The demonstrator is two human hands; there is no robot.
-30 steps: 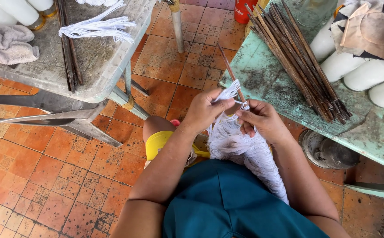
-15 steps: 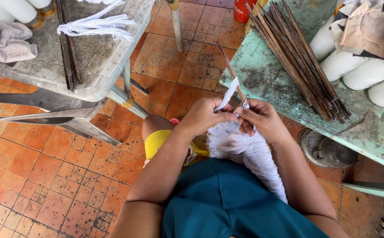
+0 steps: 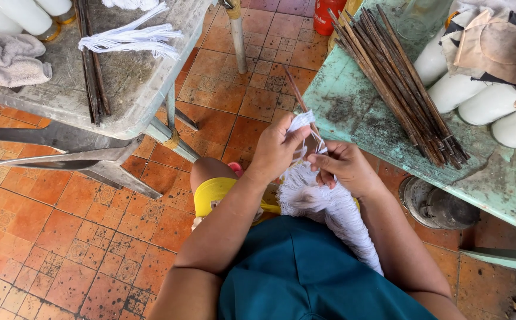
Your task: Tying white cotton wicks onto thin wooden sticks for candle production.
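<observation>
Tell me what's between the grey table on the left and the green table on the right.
In the head view, orange floor tiles and a metal table leg lie between the grey table and the green table.

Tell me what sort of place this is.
Probably a small handcraft workshop. Both hands, left hand and right hand, work a bunch of white fringed fibre onto a thin brown stick; a bundle of dark wooden sticks lies on a worn green table.
</observation>
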